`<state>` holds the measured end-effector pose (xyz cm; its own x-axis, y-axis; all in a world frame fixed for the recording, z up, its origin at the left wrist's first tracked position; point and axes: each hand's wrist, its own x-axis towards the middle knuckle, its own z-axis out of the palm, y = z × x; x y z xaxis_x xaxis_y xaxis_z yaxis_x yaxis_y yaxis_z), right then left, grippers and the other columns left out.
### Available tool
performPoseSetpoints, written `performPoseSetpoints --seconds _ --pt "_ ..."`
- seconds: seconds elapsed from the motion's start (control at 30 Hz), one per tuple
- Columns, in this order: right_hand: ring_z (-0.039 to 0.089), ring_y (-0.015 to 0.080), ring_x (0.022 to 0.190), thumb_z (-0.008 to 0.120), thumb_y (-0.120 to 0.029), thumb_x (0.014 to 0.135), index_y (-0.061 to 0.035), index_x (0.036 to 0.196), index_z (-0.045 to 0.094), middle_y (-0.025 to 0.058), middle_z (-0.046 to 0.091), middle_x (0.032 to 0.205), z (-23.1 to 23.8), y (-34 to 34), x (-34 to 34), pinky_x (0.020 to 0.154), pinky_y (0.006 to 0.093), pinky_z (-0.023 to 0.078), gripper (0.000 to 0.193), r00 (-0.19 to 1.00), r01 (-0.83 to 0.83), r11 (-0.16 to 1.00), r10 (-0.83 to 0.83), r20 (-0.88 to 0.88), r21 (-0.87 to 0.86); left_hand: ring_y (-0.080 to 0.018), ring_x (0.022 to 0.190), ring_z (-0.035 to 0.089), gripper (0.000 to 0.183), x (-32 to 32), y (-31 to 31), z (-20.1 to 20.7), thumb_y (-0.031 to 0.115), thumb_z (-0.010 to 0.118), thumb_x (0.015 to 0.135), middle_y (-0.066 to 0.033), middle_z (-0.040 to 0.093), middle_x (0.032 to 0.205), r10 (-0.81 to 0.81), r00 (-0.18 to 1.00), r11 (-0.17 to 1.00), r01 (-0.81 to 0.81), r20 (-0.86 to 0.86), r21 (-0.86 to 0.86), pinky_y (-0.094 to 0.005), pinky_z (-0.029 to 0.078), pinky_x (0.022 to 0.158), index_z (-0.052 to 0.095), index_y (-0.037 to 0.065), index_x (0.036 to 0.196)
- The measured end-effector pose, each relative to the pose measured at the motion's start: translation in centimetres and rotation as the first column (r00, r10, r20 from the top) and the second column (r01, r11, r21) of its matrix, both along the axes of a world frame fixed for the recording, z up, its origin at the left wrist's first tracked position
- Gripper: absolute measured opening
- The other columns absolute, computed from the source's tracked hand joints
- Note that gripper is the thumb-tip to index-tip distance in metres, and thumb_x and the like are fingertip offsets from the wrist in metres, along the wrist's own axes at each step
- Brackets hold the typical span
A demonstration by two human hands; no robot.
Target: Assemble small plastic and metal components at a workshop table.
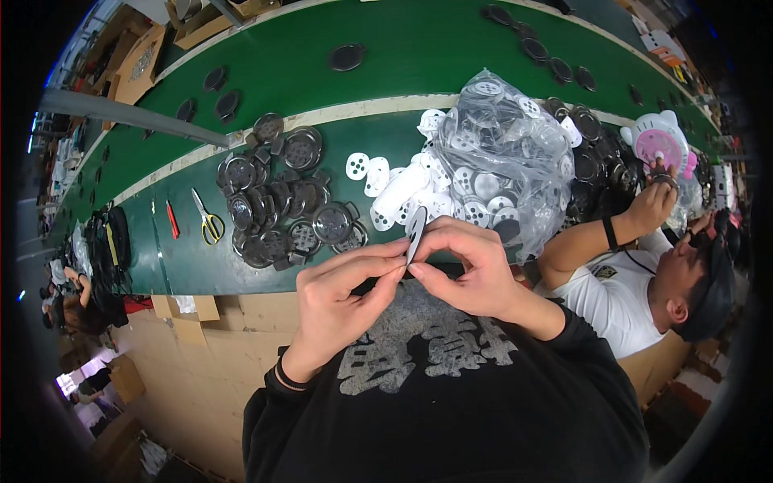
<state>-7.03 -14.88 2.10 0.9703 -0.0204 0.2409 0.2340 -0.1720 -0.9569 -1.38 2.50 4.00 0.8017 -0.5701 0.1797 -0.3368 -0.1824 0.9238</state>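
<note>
In front of my chest, a thin white disc with dark holes (416,228) is tilted almost edge-on. My left hand (342,291) pinches its lower edge between thumb and fingertips. From the other side my right hand (473,264) also grips it, thumb low and index finger curled beside it. Just beyond my hands lies a loose heap of similar white discs (375,175). To its right a clear plastic bag (507,133) holds many more. Shiny dark round parts with small side tabs (302,149) are piled beyond my left hand.
Yellow-handled scissors (211,228) and a red-handled tool (172,219) lie left on the green bench (181,266). Dark round parts (346,57) sit spaced along the green strip behind. At right, a co-worker in a white shirt (600,302) reaches over the bench near a pink-and-white fan (659,143).
</note>
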Motion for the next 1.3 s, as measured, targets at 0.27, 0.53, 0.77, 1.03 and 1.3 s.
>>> performPoseSetpoints --seconds 0.27,0.53,0.77,1.03,1.3 --pt "0.060 0.0165 0.067 0.066 0.002 0.073 -0.0012 0.082 0.058 0.0068 0.058 0.074 0.23 -0.09 0.04 0.060 0.0264 0.047 0.012 1.000 -0.006 0.999 0.006 0.016 -0.039 -0.0184 0.083 0.067 0.015 -0.04 -0.02 -0.10 -0.006 0.067 0.071 -0.0131 0.068 0.094 -0.005 1.000 1.000 0.005 -0.013 -0.007 -0.0258 0.055 0.070 0.067 -0.003 0.086" --pt "0.059 0.0179 0.066 0.066 0.002 0.073 -0.0010 0.082 0.058 0.0074 0.058 0.076 0.32 -0.02 -0.09 0.058 0.0268 0.048 0.012 1.000 -0.004 0.996 0.005 0.017 -0.094 -0.0182 0.082 0.068 0.015 0.11 0.06 -0.04 -0.005 0.068 0.071 -0.0126 0.068 0.093 -0.009 1.000 1.000 0.009 -0.010 -0.001 -0.0260 0.055 0.070 0.068 -0.002 0.086" --pt "0.059 0.0197 0.065 0.066 0.002 0.072 0.0001 0.082 0.057 0.0084 0.057 0.079 0.31 0.15 -0.03 0.056 0.0274 0.049 0.013 0.998 0.011 0.992 -0.002 0.067 -0.125 -0.0182 0.082 0.068 0.014 0.20 0.15 -0.08 -0.004 0.068 0.071 -0.0124 0.068 0.093 -0.009 1.000 1.000 0.009 -0.010 0.017 -0.0263 0.055 0.069 0.068 -0.002 0.085" --pt "0.059 0.0211 0.068 0.068 0.001 0.070 -0.0003 0.086 0.059 0.0113 0.059 0.081 0.08 0.02 -0.07 0.059 0.0276 0.047 0.018 0.998 -0.010 0.992 0.017 0.059 -0.129 -0.0184 0.082 0.068 0.013 0.21 0.05 0.19 -0.005 0.068 0.071 -0.0124 0.068 0.092 -0.009 1.000 1.000 0.009 0.003 0.030 -0.0260 0.055 0.069 0.067 -0.002 0.084" --pt "0.059 0.0206 0.068 0.068 0.001 0.069 -0.0004 0.086 0.060 0.0110 0.058 0.079 0.02 0.12 -0.05 0.058 0.0273 0.046 0.019 0.998 0.003 0.993 0.004 0.057 -0.116 -0.0182 0.081 0.068 0.014 0.20 0.04 0.23 -0.006 0.068 0.070 -0.0128 0.068 0.092 -0.008 1.000 0.999 0.007 0.012 0.040 -0.0256 0.055 0.069 0.067 -0.002 0.084"
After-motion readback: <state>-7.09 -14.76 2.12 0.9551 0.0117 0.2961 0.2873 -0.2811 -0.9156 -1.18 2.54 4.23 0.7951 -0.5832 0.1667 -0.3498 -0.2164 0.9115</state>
